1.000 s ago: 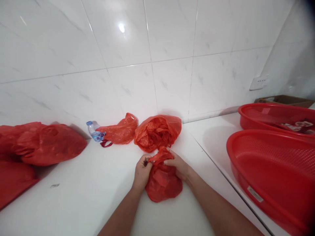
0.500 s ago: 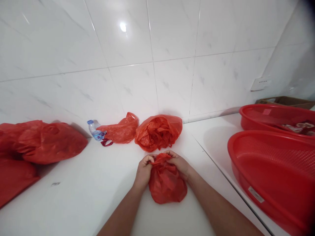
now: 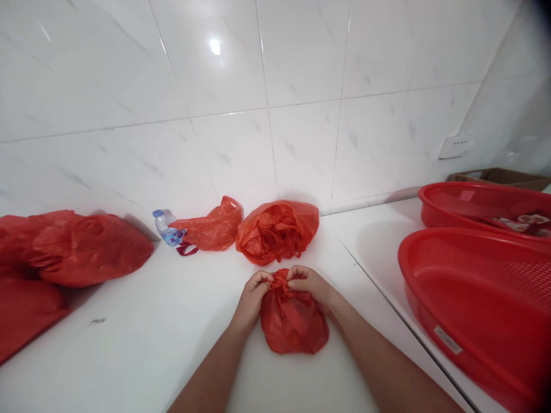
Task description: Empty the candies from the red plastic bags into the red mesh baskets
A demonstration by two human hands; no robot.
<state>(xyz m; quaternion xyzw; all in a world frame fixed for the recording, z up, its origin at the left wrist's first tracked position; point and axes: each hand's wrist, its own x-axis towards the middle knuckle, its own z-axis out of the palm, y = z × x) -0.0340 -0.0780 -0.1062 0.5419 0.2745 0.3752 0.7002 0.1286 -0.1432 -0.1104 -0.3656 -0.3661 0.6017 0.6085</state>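
1. Fingertips of the left hand (image 3: 252, 295) and right hand (image 3: 314, 287) have drawn closer together in the head view since half a second ago, bunching the neck of the small red plastic bag (image 3: 295, 327) more tightly.
2. Both forearms reach up from the lower edge, angled inward, wrists either side of the bag.
3. Left grip: thumb and curled fingers clamped on the neck's left side.
4. Right grip: thumb and bent fingers pinching the neck's right side, level with the left.
5. That bag sits between the hands, over the white tabletop (image 3: 142, 344), its body rounded towards the wearer; the contents cannot be made out.
6. Just beyond, by the wall, a larger red plastic bag (image 3: 278, 232) gapes open, crumpled red plastic inside.
7. Beside it, a slack red carrier bag (image 3: 217, 229) partly covers a clear bottle (image 3: 166, 226) with a blue cap.
8. At far left lie bulging red bags (image 3: 94, 252).
9. At right stand two red plastic baskets: the near basket (image 3: 456, 310) has mesh sides; the far basket (image 3: 447, 209) holds white-and-red items (image 3: 531, 221), indistinct here.
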